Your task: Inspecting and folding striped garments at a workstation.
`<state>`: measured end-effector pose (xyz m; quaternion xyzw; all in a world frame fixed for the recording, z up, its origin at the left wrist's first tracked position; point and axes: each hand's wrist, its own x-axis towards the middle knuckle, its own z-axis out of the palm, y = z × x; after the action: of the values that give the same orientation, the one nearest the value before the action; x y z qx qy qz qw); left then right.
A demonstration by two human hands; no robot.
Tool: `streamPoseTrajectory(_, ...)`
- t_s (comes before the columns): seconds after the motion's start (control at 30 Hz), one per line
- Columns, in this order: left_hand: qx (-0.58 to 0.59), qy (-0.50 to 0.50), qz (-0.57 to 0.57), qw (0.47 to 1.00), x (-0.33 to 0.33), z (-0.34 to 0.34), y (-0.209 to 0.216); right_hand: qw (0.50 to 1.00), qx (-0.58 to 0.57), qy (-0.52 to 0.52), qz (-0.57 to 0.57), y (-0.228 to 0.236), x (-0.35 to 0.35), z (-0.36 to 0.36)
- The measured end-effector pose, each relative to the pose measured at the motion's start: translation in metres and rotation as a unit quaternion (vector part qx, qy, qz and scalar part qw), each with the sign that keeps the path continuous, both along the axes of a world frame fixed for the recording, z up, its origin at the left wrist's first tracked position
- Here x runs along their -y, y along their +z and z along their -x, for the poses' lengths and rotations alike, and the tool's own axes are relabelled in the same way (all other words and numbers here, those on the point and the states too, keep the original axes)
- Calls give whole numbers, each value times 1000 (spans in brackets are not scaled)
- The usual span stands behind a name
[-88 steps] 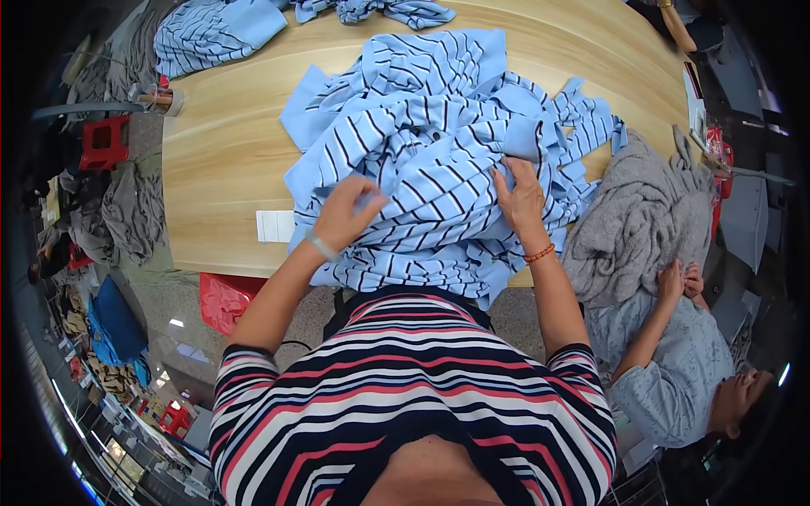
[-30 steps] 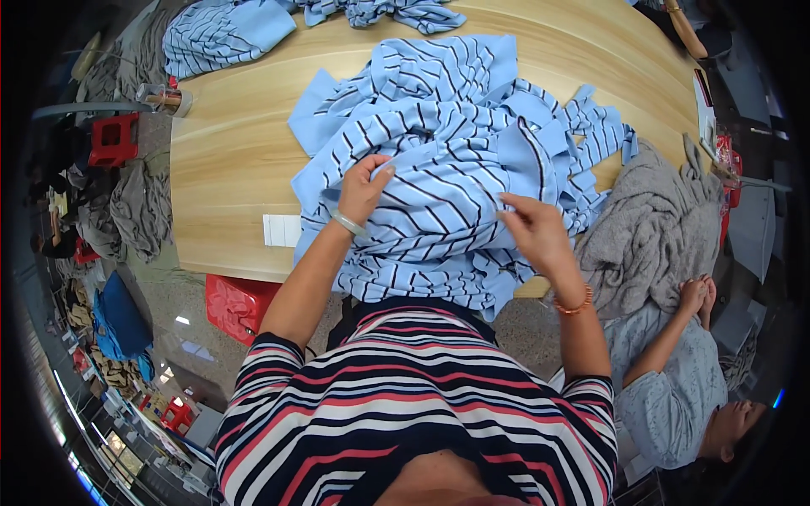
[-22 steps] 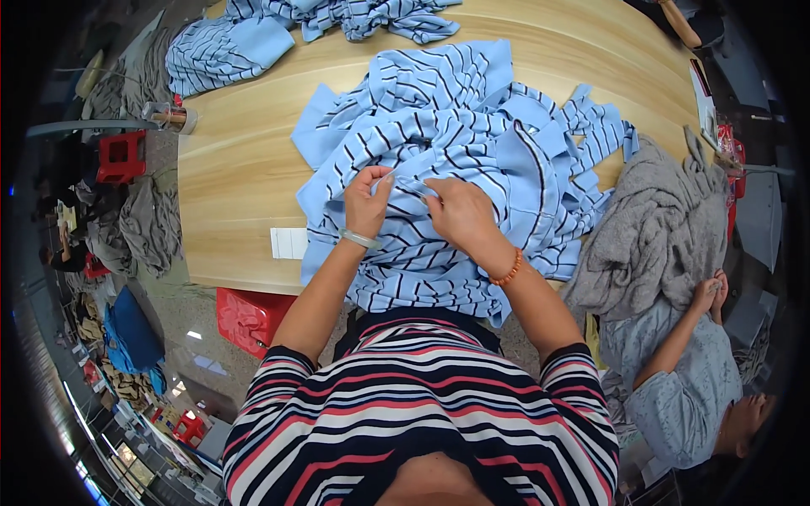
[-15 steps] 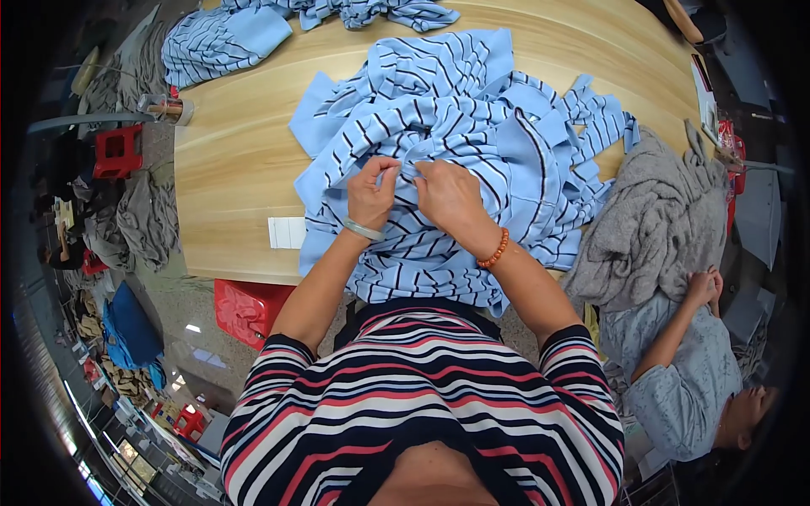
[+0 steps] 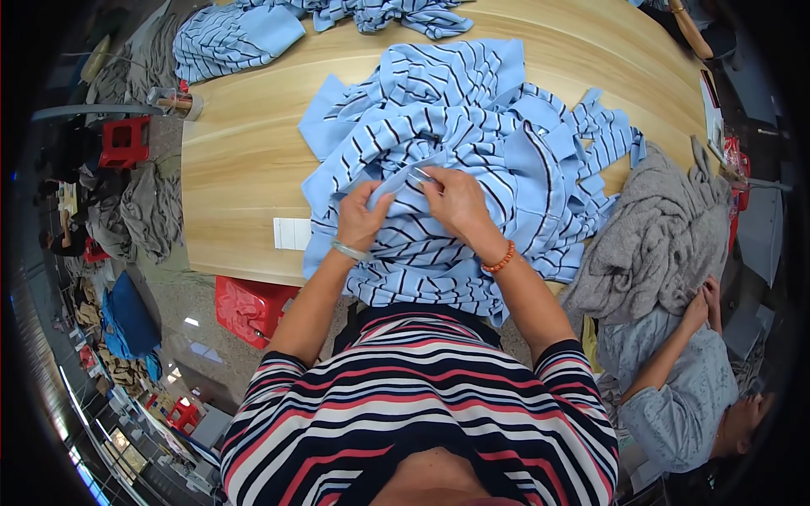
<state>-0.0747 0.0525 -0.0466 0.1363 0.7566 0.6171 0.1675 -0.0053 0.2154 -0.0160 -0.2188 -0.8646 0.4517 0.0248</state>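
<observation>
A light-blue knit garment with dark and white stripes [image 5: 460, 72] lies bunched on the wooden table [image 5: 240, 169] in front of me. My left hand [image 5: 363, 215] pinches a plain pale-blue band [image 5: 395, 181] of it between thumb and fingers, drawing the band out slantwise. Just to the right, my right hand [image 5: 458, 202] is closed in a pinch by the same band. A small pale glint shows at its fingertips, too small to name. Lower folds of the garment hang over the table's near edge toward my lap.
More striped blue garments [image 5: 240, 42] lie at the far left. A grey knit heap [image 5: 650, 232] sits at the right, beside a co-worker's hands [image 5: 704, 305]. A white card [image 5: 292, 234] lies left of the garment; a red stool [image 5: 245, 308] stands below the table's near edge.
My left hand has moved slightly left and nearer me, and the pale-blue band now stretches out longer from it. My right hand has shifted a little right and nearer, still pinching.
</observation>
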Motion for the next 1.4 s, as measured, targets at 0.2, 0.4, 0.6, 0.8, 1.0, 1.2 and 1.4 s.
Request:
streamPoseTrajectory(0.2,92,-63,17,994,41,41,10,994,69,34,82,32,-39,-42)
streamPoseTrajectory(0.4,163,-39,-90,982,41,37,22,995,57,26,73,54,-30,-66)
streamPoseTrajectory(0.6,169,-41,-61,983,40,29,19,996,-23,78,-23,50,22,-27)
streamPoseTrajectory(0.8,223,-77,-28,971,48,21,16,992,0,87,-86,38,35,-22)
streamPoseTrajectory(1.0,186,-57,-38,980,44,16,11,989,9,97,-107,39,43,-20)
streamPoseTrajectory(1.2,15,-57,1,998,40,4,18,988,30,91,-119,42,52,-16)
streamPoseTrajectory(1.4,-43,-77,12,996,44,6,25,991,-54,81,-88,27,58,-16)
